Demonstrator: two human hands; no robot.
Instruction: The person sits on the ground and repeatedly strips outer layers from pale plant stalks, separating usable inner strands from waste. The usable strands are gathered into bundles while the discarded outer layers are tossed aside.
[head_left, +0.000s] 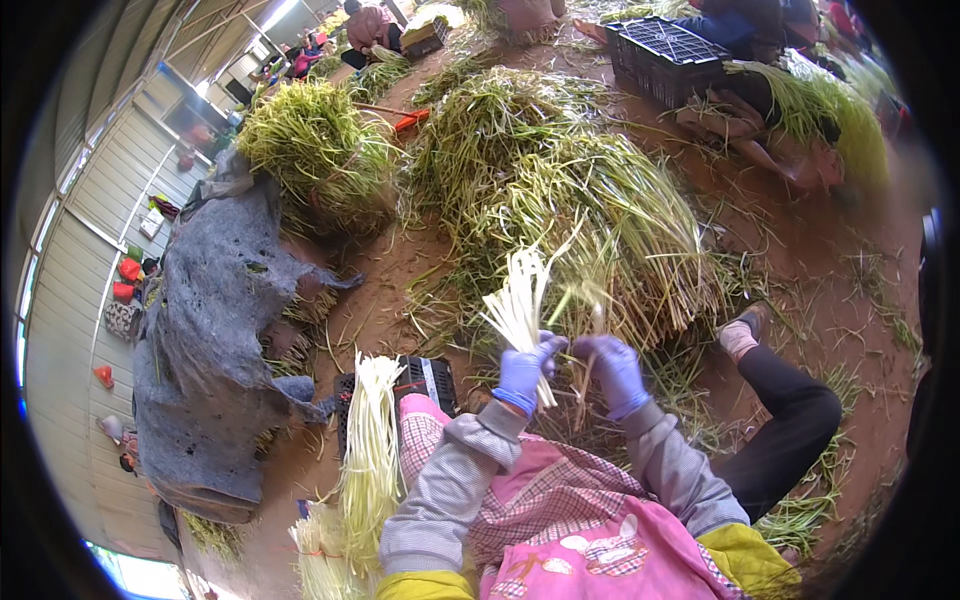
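My left hand, in a purple glove, is closed around a bunch of pale, stripped vegetable stalks that fan out above the fist. Close beside it, my right hand, gloved alike, has its fingers curled on a thin stalk, blurred by motion. Dry brownish leaf hangs below those fingers. Just beyond both hands lies a large heap of long green leafy stalks, with cut ends towards me. To the left, a pile of cleaned pale stalks lies across a black plastic crate.
A grey felt cover drapes over more bundles at left. Behind it stands another green heap. A tied pale bundle lies at lower left. Beyond are a black crate and other people. Leaf scraps litter the earth floor.
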